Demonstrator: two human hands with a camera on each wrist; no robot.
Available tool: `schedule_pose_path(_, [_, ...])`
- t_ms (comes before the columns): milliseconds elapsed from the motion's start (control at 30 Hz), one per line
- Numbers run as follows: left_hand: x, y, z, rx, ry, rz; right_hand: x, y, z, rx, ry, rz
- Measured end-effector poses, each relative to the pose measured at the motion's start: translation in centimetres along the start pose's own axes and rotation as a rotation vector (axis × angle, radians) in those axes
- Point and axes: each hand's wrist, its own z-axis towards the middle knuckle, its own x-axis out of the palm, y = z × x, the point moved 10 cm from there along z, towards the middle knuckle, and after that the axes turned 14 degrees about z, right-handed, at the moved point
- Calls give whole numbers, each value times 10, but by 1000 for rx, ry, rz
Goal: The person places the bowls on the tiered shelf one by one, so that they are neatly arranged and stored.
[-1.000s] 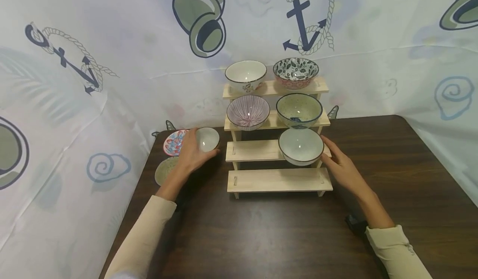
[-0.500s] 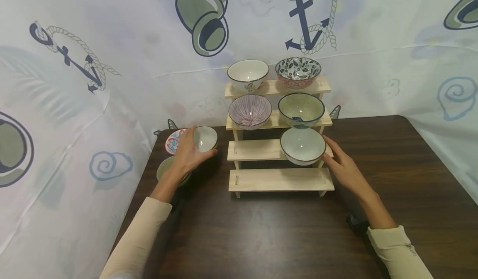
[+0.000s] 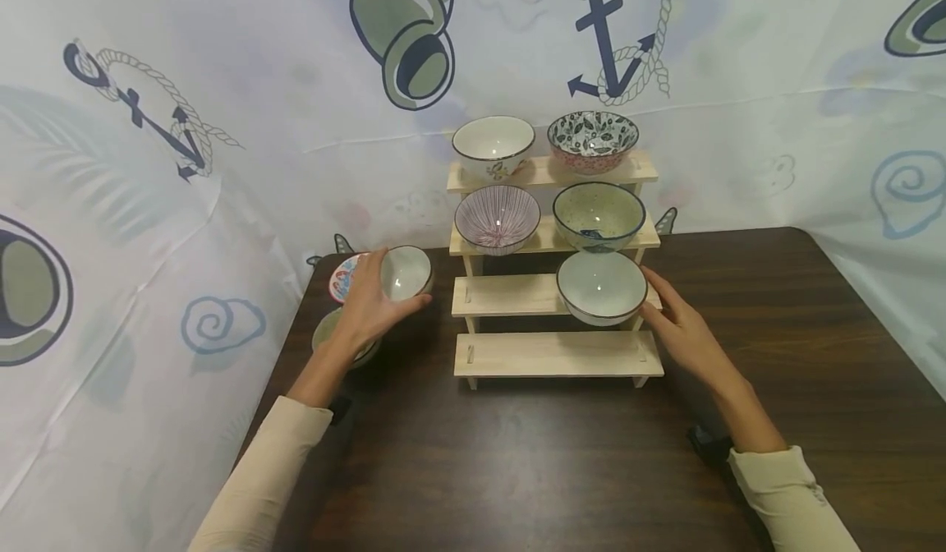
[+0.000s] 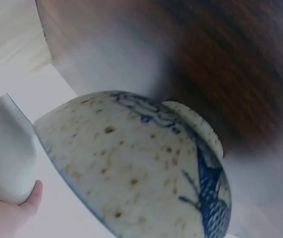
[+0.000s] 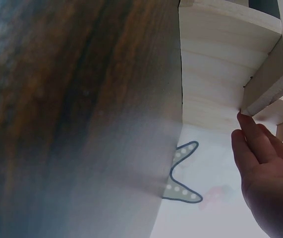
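At the table's left back, my left hand (image 3: 365, 301) grips a small white bowl (image 3: 406, 273), thumb at its front and fingers at its left side. The left wrist view also shows this white bowl (image 4: 7, 148), with the thumb beneath it. A speckled bowl with blue painting (image 4: 141, 163) is close to the left wrist camera. My right hand (image 3: 683, 332) is beside a white dark-rimmed bowl (image 3: 601, 285) on the wooden stand's second-lowest step. In the right wrist view, the right hand's fingers (image 5: 257, 141) reach to the stand's side (image 5: 225, 74), mostly straight.
Higher up the stand are a white bowl (image 3: 493, 145), a black-and-red patterned bowl (image 3: 593, 141), a purple-striped bowl (image 3: 498, 217) and a green bowl (image 3: 599, 215). A red-and-blue patterned dish (image 3: 342, 279) and a greenish bowl (image 3: 323, 330) are partly behind the left hand and wrist.
My left hand and its bowl have shifted slightly left relative to the stand, uncovering more of the greenish bowl. The right hand stays by the bowl on the stand.
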Motion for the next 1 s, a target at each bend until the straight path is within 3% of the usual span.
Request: schedule_pose_path(1000, [-34,-24,-14,92,8,25,-1,-1,2,-10,-2,12])
